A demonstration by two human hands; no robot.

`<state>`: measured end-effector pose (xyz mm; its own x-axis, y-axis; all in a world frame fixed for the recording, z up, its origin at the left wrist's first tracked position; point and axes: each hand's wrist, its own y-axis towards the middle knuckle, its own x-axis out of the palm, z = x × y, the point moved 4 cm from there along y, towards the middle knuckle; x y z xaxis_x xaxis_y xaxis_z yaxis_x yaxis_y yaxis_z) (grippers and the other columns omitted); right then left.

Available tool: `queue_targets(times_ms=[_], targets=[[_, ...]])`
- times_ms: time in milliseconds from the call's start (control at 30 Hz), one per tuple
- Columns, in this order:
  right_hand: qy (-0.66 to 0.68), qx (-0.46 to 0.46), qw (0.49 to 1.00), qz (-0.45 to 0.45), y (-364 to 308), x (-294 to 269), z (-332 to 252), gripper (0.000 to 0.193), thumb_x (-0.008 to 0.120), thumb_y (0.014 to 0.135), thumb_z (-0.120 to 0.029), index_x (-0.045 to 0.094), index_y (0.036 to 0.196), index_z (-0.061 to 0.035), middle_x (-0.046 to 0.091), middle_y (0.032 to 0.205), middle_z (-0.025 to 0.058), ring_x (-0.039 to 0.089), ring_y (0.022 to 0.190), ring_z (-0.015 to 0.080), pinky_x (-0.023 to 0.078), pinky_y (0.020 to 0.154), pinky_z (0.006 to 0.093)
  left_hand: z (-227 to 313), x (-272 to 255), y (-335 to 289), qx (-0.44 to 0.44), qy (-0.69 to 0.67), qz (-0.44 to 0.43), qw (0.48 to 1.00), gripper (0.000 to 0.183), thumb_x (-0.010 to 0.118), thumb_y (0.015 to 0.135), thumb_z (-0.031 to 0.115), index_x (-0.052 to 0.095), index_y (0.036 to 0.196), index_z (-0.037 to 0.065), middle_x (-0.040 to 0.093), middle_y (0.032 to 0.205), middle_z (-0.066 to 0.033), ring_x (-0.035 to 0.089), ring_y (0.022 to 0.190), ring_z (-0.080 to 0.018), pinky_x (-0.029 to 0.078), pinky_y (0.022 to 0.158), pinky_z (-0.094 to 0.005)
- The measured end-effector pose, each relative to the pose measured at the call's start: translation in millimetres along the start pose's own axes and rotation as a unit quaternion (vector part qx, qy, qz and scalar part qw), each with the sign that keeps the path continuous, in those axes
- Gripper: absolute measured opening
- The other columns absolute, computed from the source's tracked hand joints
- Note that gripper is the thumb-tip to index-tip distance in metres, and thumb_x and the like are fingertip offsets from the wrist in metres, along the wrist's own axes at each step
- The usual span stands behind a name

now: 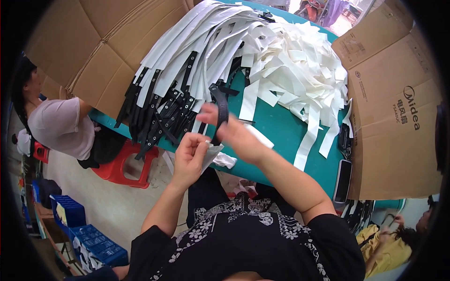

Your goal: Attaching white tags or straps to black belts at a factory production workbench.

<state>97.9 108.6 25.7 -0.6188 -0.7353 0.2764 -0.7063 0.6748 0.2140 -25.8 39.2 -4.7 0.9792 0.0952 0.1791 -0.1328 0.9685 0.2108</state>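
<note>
Just past the table's near edge, my left hand [189, 159] is closed, thumb and fingers pinching the lower end of a curved black strap [222, 105] where a white strip [212, 154] meets it. The strap arches upward from the pinch. My right hand [241, 138] is at the strap's right side, its fingers reaching across behind it; motion blurs them, so their grip is unclear. Beyond my hands lies a thick bundle of white-covered straps [187, 42] with black ends [161, 105] carrying metal eyelets. To its right is a heap of loose white strips [300, 65].
Cardboard box walls rise at the left [112, 47] and right [389, 107] of the green table [281, 159]. A phone [343, 180] lies by the right wall. One person [61, 119] sits left near a red stool [126, 164]; another [389, 248] is at lower right. Blue crates [98, 243] stand lower left.
</note>
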Motion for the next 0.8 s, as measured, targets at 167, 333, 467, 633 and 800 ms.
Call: queue_targets(times_ms=[167, 333, 467, 633, 800], targets=[[0.206, -0.051, 0.960, 0.184, 20.9, -34.8, -23.8, 0.028, 0.039, 0.096, -0.029, 0.045, 0.109, -0.0045, 0.061, 0.082, 0.0074, 0.061, 0.079, 0.0195, 0.047, 0.077, 0.0334, 1.1, 4.0, -20.3, -0.020, 0.039, 0.029, 0.999, 0.006, 0.050, 0.091, 0.008, 0.048, 0.094, 0.004, 0.057, 0.094, -0.0035, 0.049, 0.078, -0.0029, 0.039, 0.071, -0.0171], [-0.003, -0.119, 0.980, 0.159, 4.0, 11.9, -2.3, 0.026, 0.038, 0.097, -0.025, 0.046, 0.107, -0.0024, 0.060, 0.085, 0.0083, 0.057, 0.085, 0.0147, 0.042, 0.084, 0.0294, 19.9, 13.9, -12.8, 0.019, -0.033, 0.051, 0.998, 0.006, 0.049, 0.091, 0.008, 0.047, 0.094, 0.003, 0.056, 0.102, -0.0078, 0.051, 0.082, -0.0057, 0.040, 0.075, -0.0193], [0.025, -0.163, 0.980, 0.116, -1.2, 10.1, -11.9, 0.027, 0.039, 0.097, -0.021, 0.051, 0.111, -0.0010, 0.061, 0.088, 0.0068, 0.056, 0.087, 0.0127, 0.042, 0.082, 0.0281, 32.2, 7.9, -11.7, 0.035, 0.030, 0.066, 0.997, 0.005, 0.050, 0.090, 0.008, 0.049, 0.093, 0.003, 0.055, 0.103, -0.0079, 0.051, 0.083, -0.0054, 0.041, 0.075, -0.0206], [-0.029, -0.086, 0.994, 0.053, -11.6, 40.5, 7.8, 0.030, 0.042, 0.095, -0.023, 0.054, 0.114, -0.0016, 0.054, 0.118, 0.0099, 0.042, 0.118, 0.0180, 0.033, 0.098, 0.0331, 34.7, 10.7, -9.5, 0.032, 0.024, 0.075, 0.996, 0.007, 0.052, 0.090, 0.009, 0.049, 0.093, 0.003, 0.055, 0.093, -0.0034, 0.051, 0.078, -0.0042, 0.041, 0.068, -0.0183], [0.199, -0.043, 0.977, 0.061, 5.1, 5.4, -10.4, 0.044, 0.041, 0.094, -0.035, 0.041, 0.124, -0.0032, 0.059, 0.107, 0.0118, 0.052, 0.107, 0.0226, 0.034, 0.098, 0.0393, 15.2, 1.1, -18.9, 0.032, 0.146, 0.085, 0.985, 0.008, 0.050, 0.091, 0.011, 0.048, 0.093, 0.004, 0.055, 0.085, 0.0008, 0.048, 0.072, -0.0021, 0.037, 0.061, -0.0158]])
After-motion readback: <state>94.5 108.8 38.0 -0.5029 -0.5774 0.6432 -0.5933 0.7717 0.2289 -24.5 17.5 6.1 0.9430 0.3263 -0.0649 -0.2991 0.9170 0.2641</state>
